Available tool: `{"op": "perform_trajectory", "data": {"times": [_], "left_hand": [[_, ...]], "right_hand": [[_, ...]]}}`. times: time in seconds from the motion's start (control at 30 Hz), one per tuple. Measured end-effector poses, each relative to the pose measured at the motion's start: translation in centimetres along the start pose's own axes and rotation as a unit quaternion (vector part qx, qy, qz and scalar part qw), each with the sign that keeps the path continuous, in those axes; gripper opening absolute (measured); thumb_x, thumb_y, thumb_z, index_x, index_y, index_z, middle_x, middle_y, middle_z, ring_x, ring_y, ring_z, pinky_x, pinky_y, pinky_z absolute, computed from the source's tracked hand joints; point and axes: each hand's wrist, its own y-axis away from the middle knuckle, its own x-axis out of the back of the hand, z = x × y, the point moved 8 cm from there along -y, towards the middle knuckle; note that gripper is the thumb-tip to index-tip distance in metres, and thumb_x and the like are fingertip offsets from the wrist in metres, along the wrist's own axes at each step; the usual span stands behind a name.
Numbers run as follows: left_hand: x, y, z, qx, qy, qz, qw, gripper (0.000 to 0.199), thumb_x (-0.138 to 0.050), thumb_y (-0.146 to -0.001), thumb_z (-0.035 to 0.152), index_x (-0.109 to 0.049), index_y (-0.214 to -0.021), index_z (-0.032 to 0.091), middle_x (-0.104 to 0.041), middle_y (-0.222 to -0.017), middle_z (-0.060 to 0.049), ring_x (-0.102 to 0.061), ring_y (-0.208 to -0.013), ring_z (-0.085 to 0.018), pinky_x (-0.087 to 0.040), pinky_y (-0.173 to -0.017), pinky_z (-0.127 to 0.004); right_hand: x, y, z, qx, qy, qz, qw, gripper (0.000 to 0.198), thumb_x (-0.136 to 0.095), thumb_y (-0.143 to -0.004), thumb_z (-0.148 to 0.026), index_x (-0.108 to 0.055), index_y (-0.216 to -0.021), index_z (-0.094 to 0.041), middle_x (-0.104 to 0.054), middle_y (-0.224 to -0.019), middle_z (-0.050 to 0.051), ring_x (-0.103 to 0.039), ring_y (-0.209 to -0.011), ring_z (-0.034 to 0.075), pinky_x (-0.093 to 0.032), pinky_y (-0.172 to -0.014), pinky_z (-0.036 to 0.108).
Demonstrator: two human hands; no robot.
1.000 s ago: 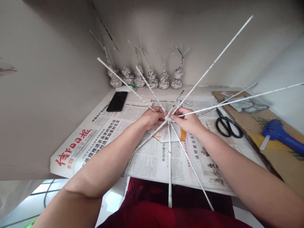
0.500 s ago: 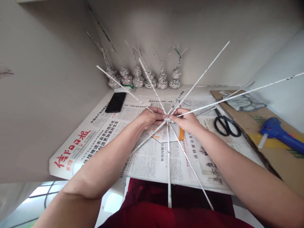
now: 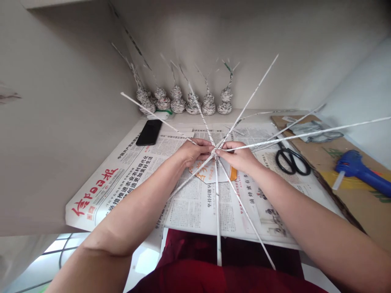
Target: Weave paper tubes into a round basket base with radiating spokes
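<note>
Several rolled paper sticks cross at one centre and spread out like spokes above the newspaper-covered table. My left hand pinches this crossing from the left, its fingers closed on the sticks. From the right, my right hand grips the same centre with thumb and forefinger. The knot of sticks between my fingertips is partly hidden. Under the hands lies a white and orange printed piece, mostly covered.
Newspaper covers the table. Several woven paper gourds stand along the back wall. A black phone lies at left. Black scissors, cardboard, a blue glue gun and a crumpled grey cloth are at right.
The spokes have turned slightly: the upper right tip has shifted left, and the far right stick has dipped lower. Both hands keep their hold at the centre.
</note>
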Motion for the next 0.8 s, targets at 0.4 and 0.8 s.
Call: {"op": "perform_trajectory", "data": {"times": [0.4,0.8], "left_hand": [[-0.8,0.9,0.6,-0.003,-0.019,-0.008,1.000,0.015,-0.073,-0.069,0.003,-0.061,-0.074,0.010,-0.065,-0.066,-0.001,-0.062,-0.056,-0.009,-0.053,-0.056,-0.022],[-0.2,0.4,0.9,-0.066,-0.010,0.038,0.997,0.021,-0.077,-0.064,0.009,-0.057,-0.065,0.011,-0.057,-0.060,0.003,-0.054,-0.050,-0.006,-0.051,-0.051,-0.020]], "right_hand": [[0.1,-0.3,0.4,0.027,-0.024,-0.018,0.999,0.025,-0.067,-0.073,-0.045,-0.063,-0.067,-0.020,-0.060,-0.061,-0.001,-0.050,-0.058,0.014,-0.037,-0.057,0.028],[-0.2,-0.5,0.4,0.022,-0.093,-0.010,0.995,0.026,-0.064,-0.076,-0.046,-0.062,-0.072,-0.020,-0.058,-0.064,-0.001,-0.050,-0.060,0.014,-0.038,-0.059,0.028]]}}
